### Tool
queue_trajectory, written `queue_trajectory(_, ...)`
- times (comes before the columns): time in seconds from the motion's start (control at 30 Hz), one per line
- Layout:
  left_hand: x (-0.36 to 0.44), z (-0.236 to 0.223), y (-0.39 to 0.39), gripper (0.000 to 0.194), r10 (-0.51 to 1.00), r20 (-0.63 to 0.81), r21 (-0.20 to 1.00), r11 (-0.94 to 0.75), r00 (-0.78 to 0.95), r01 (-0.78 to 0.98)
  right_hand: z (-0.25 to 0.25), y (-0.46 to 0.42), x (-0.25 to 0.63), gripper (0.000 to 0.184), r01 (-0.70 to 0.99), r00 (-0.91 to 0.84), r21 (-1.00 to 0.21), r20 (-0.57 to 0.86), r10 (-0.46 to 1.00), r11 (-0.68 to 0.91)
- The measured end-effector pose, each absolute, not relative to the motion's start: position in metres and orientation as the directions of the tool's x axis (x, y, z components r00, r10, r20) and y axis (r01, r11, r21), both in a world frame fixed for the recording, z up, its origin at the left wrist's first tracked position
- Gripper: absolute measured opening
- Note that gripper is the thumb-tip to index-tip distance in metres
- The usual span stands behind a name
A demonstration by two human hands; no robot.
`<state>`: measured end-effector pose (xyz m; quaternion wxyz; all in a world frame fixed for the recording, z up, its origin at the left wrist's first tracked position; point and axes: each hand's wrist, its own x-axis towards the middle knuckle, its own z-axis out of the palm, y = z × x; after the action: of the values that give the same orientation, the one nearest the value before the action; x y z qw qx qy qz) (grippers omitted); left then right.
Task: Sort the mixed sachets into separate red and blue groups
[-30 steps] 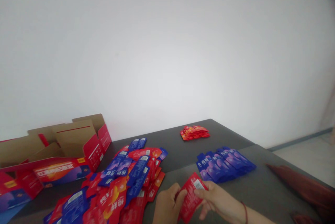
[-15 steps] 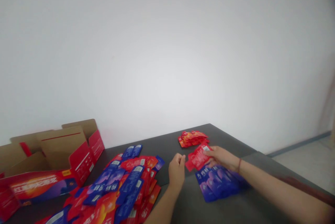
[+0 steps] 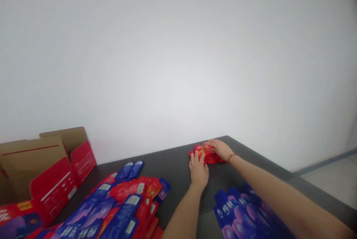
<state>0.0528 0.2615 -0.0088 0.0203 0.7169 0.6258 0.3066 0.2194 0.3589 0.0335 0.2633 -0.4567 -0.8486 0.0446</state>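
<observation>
At the far end of the dark table lies a small stack of red-orange pouches (image 3: 205,149), flat and overlapping. My left hand (image 3: 199,169) rests at its near left side, fingers spread and touching the pouches. My right hand (image 3: 222,150) lies over the stack's right side with its fingers stretched across the top; part of the stack is hidden under it. Neither hand is closed round a pouch. Below my right forearm a fanned row of blue-purple pouches (image 3: 237,213) is partly covered by the arm.
A loose mixed heap of red and blue pouches (image 3: 125,192) lies left of my left arm. Beyond it at the left stands an open red cardboard box (image 3: 52,185). The dark table (image 3: 167,159) meets a white wall at the back.
My right hand has carried a red pouch from near me to the far red stack and released it there. My left hand has reached forward to the stack, fingers opening. The view has shifted right.
</observation>
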Motion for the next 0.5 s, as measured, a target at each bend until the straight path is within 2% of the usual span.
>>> queue_trajectory(0.2,0.056,-0.005,0.278,0.058,0.956,0.291,0.369,-0.151,0.040,0.917,0.003,0.378,0.231,0.058,0.770,-0.508,-0.265,0.294,0.809,0.580)
queue_trajectory(0.33,0.056,-0.007,0.281,0.061,0.961,0.267,0.355,-0.165,0.069,0.920,0.002,0.379,0.236,0.053,0.774,-0.526,-0.262,0.242,0.816,0.577)
queue_trajectory(0.4,0.055,-0.008,0.282,0.062,0.961,0.264,0.347,-0.177,0.085,0.921,0.001,0.378,0.236,0.061,0.786,-0.515,-0.264,0.219,0.829,0.558)
queue_trajectory(0.5,0.054,-0.008,0.283,0.061,0.958,0.267,0.335,-0.194,0.105,0.922,-0.003,0.374,0.235,0.085,0.813,-0.488,-0.264,0.180,0.854,0.519)
